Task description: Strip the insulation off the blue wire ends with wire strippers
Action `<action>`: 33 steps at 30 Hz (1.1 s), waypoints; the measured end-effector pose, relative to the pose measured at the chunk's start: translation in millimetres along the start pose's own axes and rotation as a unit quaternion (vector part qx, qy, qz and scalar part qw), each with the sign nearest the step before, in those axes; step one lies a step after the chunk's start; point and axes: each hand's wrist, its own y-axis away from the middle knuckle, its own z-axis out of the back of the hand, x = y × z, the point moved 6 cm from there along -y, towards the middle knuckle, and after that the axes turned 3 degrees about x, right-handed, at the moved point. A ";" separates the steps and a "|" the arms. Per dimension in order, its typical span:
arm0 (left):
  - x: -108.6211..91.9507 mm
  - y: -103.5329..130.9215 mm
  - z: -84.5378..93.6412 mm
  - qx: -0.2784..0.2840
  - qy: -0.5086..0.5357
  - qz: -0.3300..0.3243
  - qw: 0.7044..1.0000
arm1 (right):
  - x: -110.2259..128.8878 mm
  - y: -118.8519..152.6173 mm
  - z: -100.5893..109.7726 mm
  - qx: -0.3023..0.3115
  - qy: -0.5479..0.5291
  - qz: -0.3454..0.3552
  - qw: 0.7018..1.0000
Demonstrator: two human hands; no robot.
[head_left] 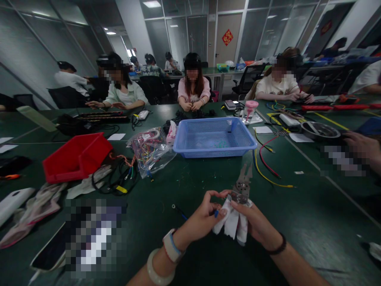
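My right hand [257, 222] is closed around a pair of wire strippers [242, 186], whose metal jaws point away from me, slightly apart. White paper-like wrapping [230, 226] covers the handles and hangs down in strips. From the other side, my left hand [204, 218] pinches the wrapped handles, with its index finger near the tool's pivot. A small blue piece [216, 213] shows at the left fingers; whether it is held cannot be told. Beside my left wrist lies a blue wire [180, 213] with a ring terminal, partly hidden by the arm.
Beyond my hands stands a blue plastic basket [214, 152] with small green bits inside. To its left are a bag of wires [150, 149] and a red bin [76, 161]. Yellow and red wires [268, 174] lie right. A phone [49, 248] lies front left. Several people sit around.
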 end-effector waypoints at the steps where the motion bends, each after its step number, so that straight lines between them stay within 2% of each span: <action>1: -1.2 0.9 -0.5 0.002 0.006 0.004 1.000 | 1.3 0.0 1.3 -0.001 0.004 0.018 1.000; 4: -3.8 1.9 -1.2 0.008 0.018 0.006 1.000 | 2.7 0.2 4.4 -0.009 0.016 0.054 0.998; 7: -3.1 1.5 0.0 0.006 0.001 0.015 1.000 | -1.6 0.4 3.8 -0.005 -0.001 0.039 0.999; 12: -5.2 2.1 3.8 0.011 -0.132 0.020 0.991 | -3.5 0.1 0.8 -0.010 -0.036 0.008 0.999; 14: -9.5 2.9 9.0 -0.014 -0.212 0.005 0.977 | 0.3 -0.3 3.7 -0.028 -0.030 0.018 0.999; 18: -19.0 4.7 23.9 -0.105 -0.339 -0.052 0.934 | 14.6 0.3 18.2 -0.064 0.020 0.056 0.996; 21: -20.6 5.4 33.3 -0.149 -0.350 -0.088 0.920 | 28.8 1.0 30.1 -0.067 0.075 0.074 0.992; 24: -16.4 5.4 41.6 -0.170 -0.353 -0.064 0.918 | 39.5 0.1 45.2 -0.103 0.151 0.070 0.981; 28: -12.8 3.7 41.2 -0.142 -0.391 -0.046 0.908 | 38.6 -4.1 61.1 -0.135 0.233 0.054 0.962; 33: -5.1 1.7 35.6 -0.117 -0.427 -0.014 0.896 | 27.3 -8.4 73.0 -0.146 0.252 0.057 0.955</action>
